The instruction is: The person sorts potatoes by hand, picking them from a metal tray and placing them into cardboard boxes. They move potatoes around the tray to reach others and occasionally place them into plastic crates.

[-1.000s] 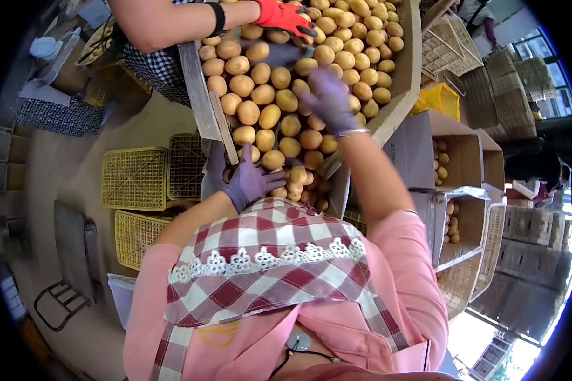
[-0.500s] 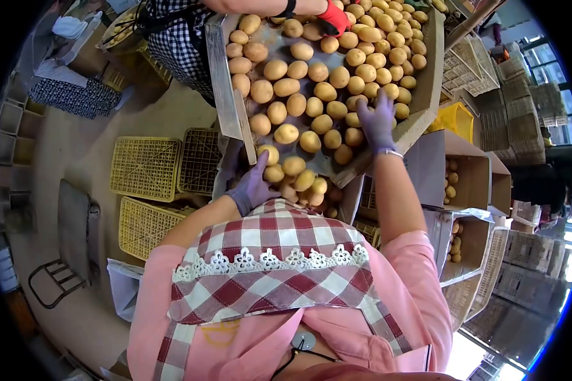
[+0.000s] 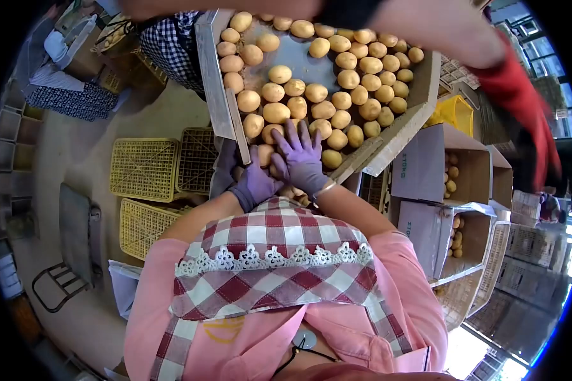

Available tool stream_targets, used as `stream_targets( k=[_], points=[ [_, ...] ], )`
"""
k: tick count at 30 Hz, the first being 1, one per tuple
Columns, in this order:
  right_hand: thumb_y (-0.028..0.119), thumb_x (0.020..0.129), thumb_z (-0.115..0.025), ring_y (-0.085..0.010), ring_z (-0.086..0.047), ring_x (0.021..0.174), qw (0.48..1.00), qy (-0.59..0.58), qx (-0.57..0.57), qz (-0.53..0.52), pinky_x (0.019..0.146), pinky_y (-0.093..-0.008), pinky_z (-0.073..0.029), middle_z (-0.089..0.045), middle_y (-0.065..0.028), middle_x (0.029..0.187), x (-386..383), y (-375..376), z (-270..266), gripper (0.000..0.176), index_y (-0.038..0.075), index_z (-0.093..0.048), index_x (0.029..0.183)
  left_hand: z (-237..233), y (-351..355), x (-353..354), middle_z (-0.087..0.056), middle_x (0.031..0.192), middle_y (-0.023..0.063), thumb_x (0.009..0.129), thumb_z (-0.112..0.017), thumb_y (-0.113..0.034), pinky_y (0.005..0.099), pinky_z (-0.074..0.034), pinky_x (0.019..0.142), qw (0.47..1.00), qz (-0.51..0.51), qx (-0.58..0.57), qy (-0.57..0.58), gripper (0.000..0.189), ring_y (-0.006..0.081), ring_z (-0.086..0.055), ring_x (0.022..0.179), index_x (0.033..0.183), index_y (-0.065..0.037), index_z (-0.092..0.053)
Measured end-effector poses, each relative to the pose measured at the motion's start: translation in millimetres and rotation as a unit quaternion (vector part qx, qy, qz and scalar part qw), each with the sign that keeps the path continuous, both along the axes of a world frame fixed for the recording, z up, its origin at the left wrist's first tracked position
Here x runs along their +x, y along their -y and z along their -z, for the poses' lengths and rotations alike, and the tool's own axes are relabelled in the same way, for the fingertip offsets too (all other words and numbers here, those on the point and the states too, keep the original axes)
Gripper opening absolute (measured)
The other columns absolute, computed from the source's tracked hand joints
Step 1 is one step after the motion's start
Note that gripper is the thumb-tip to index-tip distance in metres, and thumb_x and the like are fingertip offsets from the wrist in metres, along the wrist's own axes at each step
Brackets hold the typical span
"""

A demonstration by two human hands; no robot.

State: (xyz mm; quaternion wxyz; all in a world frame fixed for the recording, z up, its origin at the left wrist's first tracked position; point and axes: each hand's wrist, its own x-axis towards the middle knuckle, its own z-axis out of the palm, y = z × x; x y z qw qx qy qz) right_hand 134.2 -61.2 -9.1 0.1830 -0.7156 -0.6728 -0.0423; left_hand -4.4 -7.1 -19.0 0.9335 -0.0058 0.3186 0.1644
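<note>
Many potatoes (image 3: 322,110) lie on a wood-edged sorting table (image 3: 419,127) with a grey surface. At its near end, my right hand (image 3: 300,159), in a purple glove, rests on potatoes with its fingers spread. Just left of it, my left hand (image 3: 255,182), gloved the same way, is beside the table's narrow outlet, next to a potato (image 3: 265,155). Its thumb or a finger points up; the rest of that hand is partly turned away. Below both hands, some potatoes are mostly hidden by them and by my checked apron.
A co-worker's arm (image 3: 438,28) with a red glove (image 3: 521,95) crosses the top right, blurred. Cardboard boxes (image 3: 419,165) with potatoes stand at the right. Yellow crates (image 3: 144,169) and a chair (image 3: 76,228) are at the left.
My right hand has moved left and nearer, beside my left hand. Potatoes at the near outlet have dropped out of sight. The co-worker's arm has swung right across the top.
</note>
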Motion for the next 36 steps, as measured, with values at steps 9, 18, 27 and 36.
stream_targets(
  k=[9, 18, 27, 36],
  points=[
    [0.047, 0.085, -0.053, -0.0474, -0.013, 0.137, 0.948, -0.169, -0.039, 0.267, 0.103, -0.0689, -0.014, -0.017, -0.0186, 0.152, 39, -27, -24, 0.073, 0.019, -0.025, 0.146, 33, 1, -13, -0.041, 0.135, 0.0136, 0.09, -0.05, -0.049, 0.0553, -0.034, 0.103, 0.938, 0.146, 0.302, -0.084, 0.066, 0.0338, -0.041, 0.124, 0.139, -0.009, -0.03],
    [0.047, 0.087, -0.048, -0.0495, -0.011, 0.137, 0.984, -0.038, -0.095, 0.148, 0.103, -0.0695, -0.009, -0.019, -0.0115, 0.153, 14, -5, -5, 0.062, 0.024, -0.033, 0.143, 38, -6, 1, -0.029, 0.14, 0.021, 0.081, -0.072, -0.019, 0.042, -0.042, 0.102, 0.909, 0.183, 0.373, 0.034, 0.098, 0.0286, -0.036, 0.128, 0.138, -0.011, 0.007],
    [0.034, 0.072, -0.073, -0.0362, -0.059, 0.104, 0.971, -0.011, -0.238, -0.004, 0.087, -0.0434, -0.05, -0.025, -0.0256, 0.145, 32, -90, -84, 0.051, 0.013, -0.057, 0.115, -15, -12, 35, -0.021, 0.149, 0.0121, 0.088, -0.03, -0.069, 0.0558, -0.031, 0.105, 0.998, 0.032, -0.022, -0.046, 0.076, 0.0324, -0.022, 0.137, 0.144, -0.019, -0.021],
    [0.044, 0.067, -0.078, -0.0332, -0.054, 0.113, 0.923, 0.055, -0.38, -0.039, 0.09, -0.0407, -0.049, -0.044, -0.0176, 0.129, 43, -136, -90, 0.065, 0.02, -0.056, 0.123, -20, -4, 24, -0.027, 0.14, 0.0277, 0.076, -0.031, -0.083, 0.049, -0.041, 0.1, 0.996, 0.073, -0.048, -0.018, 0.101, 0.0438, -0.042, 0.119, 0.144, -0.009, -0.019]
  ],
)
